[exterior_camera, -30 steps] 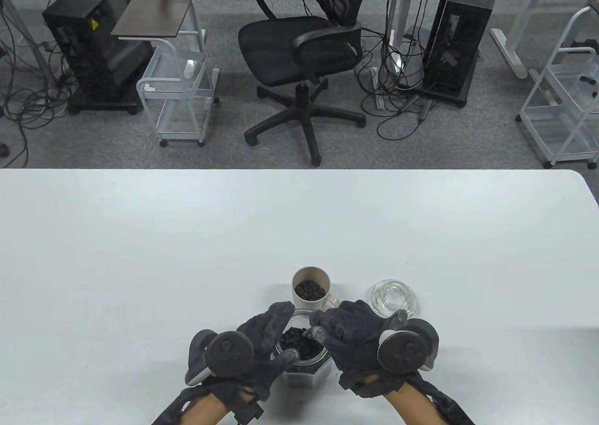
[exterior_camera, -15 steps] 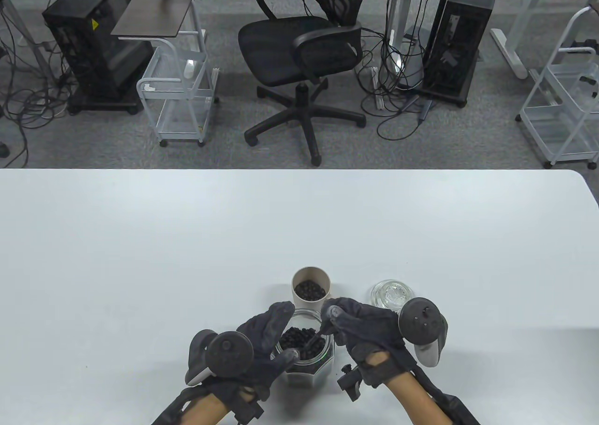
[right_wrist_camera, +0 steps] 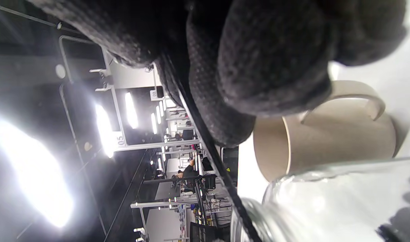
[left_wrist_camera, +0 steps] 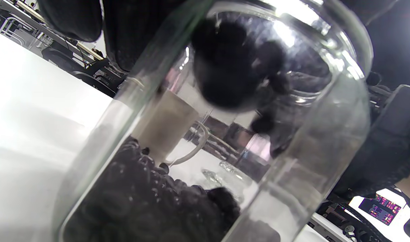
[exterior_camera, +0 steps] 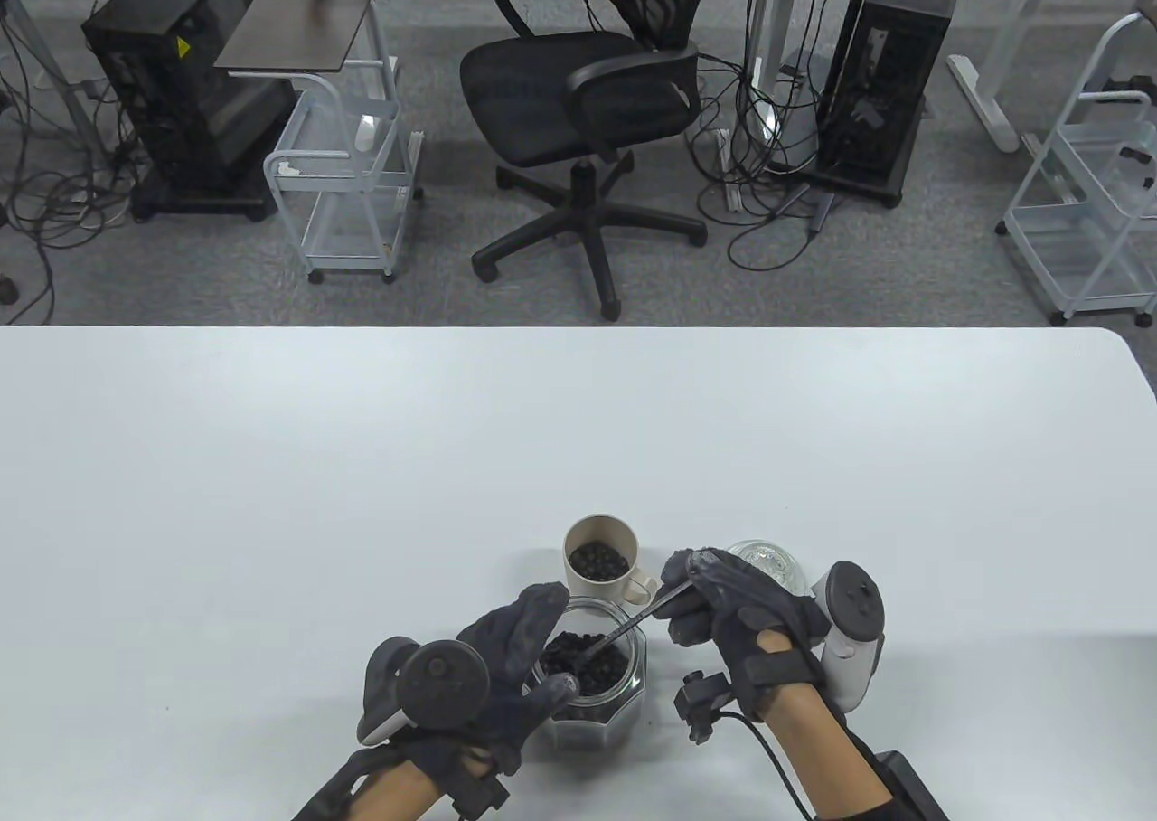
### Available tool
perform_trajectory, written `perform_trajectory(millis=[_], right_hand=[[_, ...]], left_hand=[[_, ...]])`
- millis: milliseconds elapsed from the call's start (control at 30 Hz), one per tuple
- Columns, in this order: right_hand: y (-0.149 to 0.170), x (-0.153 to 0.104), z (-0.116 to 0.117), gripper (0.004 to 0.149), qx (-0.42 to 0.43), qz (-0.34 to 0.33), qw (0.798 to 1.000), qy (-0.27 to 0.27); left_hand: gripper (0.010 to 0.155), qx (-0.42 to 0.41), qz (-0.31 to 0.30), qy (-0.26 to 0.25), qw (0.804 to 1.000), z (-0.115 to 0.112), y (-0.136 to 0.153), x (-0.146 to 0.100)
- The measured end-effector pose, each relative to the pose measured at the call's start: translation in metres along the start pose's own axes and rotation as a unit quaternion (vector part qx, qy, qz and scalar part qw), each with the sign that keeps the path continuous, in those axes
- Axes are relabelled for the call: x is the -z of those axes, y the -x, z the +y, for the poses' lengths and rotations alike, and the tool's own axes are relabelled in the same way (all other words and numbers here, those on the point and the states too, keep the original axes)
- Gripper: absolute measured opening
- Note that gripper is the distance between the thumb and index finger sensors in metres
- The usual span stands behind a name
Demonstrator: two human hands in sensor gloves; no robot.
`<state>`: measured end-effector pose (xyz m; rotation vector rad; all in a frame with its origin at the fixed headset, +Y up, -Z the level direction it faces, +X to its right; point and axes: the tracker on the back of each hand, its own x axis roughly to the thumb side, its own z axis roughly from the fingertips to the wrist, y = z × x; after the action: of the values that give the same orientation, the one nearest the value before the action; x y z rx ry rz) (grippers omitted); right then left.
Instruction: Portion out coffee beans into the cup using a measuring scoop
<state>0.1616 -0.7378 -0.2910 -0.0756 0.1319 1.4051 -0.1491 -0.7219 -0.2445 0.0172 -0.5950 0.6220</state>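
Observation:
A glass jar (exterior_camera: 592, 685) of dark coffee beans stands near the table's front edge, and my left hand (exterior_camera: 506, 667) grips it from the left. My right hand (exterior_camera: 714, 599) pinches the thin handle of the measuring scoop (exterior_camera: 633, 624), whose bowl end dips into the beans in the jar. Just behind the jar stands a beige cup (exterior_camera: 598, 561) holding some beans, its handle pointing right. In the left wrist view the jar (left_wrist_camera: 205, 134) fills the frame, with the cup (left_wrist_camera: 164, 124) seen through the glass. The right wrist view shows the cup (right_wrist_camera: 336, 131) on its side beside the jar rim (right_wrist_camera: 292, 188).
The jar's glass lid (exterior_camera: 766, 568) lies on the white table (exterior_camera: 271, 495) right behind my right hand. Beyond the table's far edge stand an office chair (exterior_camera: 587, 107), wire carts and computer towers on the floor.
My right hand has turned and drawn back to the right, so the scoop's handle now slants down into the jar. The left hand and the jar have stayed put.

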Motion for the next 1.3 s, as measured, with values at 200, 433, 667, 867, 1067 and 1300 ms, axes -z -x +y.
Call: perform_trajectory(millis=[200,433,667,867,1067,1300], right_hand=[[0.008,0.006,-0.012,0.039,0.051,0.035,0.998,0.001],[0.013,0.011,-0.023,0.039,0.081,0.052,0.995,0.001],[0.013,0.013,-0.031,0.039,0.092,0.055,0.994,0.009],[0.008,0.011,-0.034,0.039,0.109,0.050,0.993,0.014],[0.002,0.005,-0.035,0.039,0.145,0.038,0.988,0.030],[-0.007,-0.002,-0.038,0.040,0.178,0.016,0.982,0.064]], left_hand=[[0.092,-0.001,0.000,0.000,1.000,0.000,0.000,0.000],[0.092,-0.001,0.000,-0.001,1.000,0.000,0.000,0.000],[0.092,-0.001,0.001,0.000,1.000,0.000,0.000,0.000],[0.092,0.000,0.001,0.000,1.000,0.000,0.000,0.000],[0.092,-0.002,0.000,0.000,1.000,0.000,0.000,0.000],[0.092,-0.002,0.002,0.001,1.000,0.000,0.000,0.000]])
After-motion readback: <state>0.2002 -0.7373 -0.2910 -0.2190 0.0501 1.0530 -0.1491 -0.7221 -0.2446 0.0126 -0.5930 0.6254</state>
